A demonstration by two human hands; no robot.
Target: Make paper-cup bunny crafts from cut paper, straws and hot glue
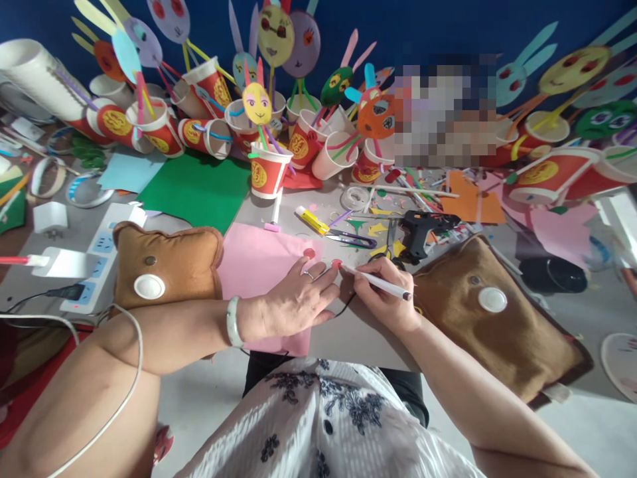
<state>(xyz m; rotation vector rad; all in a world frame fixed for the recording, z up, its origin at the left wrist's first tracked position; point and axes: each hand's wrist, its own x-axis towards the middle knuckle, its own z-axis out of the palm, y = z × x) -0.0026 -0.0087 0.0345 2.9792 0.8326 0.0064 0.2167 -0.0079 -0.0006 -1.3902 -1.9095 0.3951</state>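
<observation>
My right hand [391, 295] grips a white marker pen [383, 285] with a dark end, its tip at a small red paper circle [337, 264] on the table. Palm down, my left hand [298, 295] rests over the edge of a pink paper sheet [249, 259]. Its fingers are stretched out, with the fingertips close to the red circle being touched by the pen. A second red circle [309, 253] lies on the pink sheet just beyond my left fingers. What my left fingertips press on is partly hidden.
Two brown cushion-like pouches [169, 262] flank my arms. Beyond my hands lie a yellow glue stick [312, 220], thread snips [351, 239], a black glue gun [423, 232] and paper scraps. Paper cups [269, 169] with paper faces line the back. A power strip [102, 255] sits left.
</observation>
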